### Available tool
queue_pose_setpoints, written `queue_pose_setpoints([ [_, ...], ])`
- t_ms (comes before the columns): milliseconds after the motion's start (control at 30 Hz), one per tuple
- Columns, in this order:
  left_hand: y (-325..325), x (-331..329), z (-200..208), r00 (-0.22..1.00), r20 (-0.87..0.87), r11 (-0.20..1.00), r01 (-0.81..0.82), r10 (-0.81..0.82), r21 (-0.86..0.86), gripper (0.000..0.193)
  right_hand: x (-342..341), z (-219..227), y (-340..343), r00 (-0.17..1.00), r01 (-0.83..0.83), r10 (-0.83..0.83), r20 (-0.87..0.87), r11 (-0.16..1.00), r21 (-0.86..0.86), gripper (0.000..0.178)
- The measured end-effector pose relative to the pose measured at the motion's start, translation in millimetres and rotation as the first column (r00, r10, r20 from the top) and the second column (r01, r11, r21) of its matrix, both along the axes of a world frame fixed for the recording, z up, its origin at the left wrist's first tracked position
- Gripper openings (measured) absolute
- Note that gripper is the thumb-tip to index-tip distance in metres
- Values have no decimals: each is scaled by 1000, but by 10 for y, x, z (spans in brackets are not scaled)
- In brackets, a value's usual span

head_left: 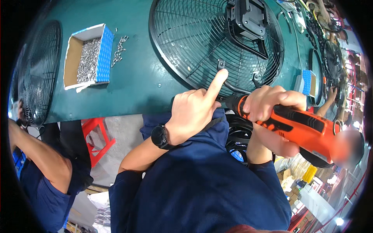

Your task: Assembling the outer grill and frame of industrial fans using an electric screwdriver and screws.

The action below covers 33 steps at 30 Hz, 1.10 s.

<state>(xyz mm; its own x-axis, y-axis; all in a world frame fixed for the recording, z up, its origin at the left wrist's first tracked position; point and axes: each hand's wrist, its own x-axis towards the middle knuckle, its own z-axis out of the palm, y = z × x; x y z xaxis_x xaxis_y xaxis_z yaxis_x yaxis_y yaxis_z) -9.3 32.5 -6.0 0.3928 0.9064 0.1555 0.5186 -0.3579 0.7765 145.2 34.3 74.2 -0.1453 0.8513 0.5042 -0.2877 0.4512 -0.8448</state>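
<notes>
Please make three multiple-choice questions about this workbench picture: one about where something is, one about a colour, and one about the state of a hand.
1. Where is the open box of small metal parts?
A. On the green table, left of the big fan guard
B. On the floor under the red stool
C. On top of the fan guard

2. What colour is the power screwdriver?
A. Yellow and grey
B. Orange and black
C. All blue

3. What is the left hand doing?
A. Lying flat and open on the table
B. Holding the box
C. Stretching its forefinger to the rim of the fan guard

Key: 1 A, the box stands on the green table beside the guard; 2 B, the right hand grips an orange body with black parts; 3 C, the forefinger reaches up to the wire rim, the other fingers curled.
</notes>
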Motion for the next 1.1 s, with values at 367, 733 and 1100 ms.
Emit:
queue_pose_setpoints([
  [367, -79, 65, -23, 1000, 16, 1000, -16, 16, 6, 94, -92, 67, -33, 988, 109, -105, 110, 994, -32, 27],
  [733, -72, 70, 141, 985, -174, 989, 10, 16, 146, 91, 222, 89, -152, 928, 246, -286, -239, 952, -183, 31],
  [1100, 6, 117, 267, 960, -280, 990, 66, -29, 125, 79, 732, 137, -537, 838, 489, -481, -258, 872, -39, 28],
])
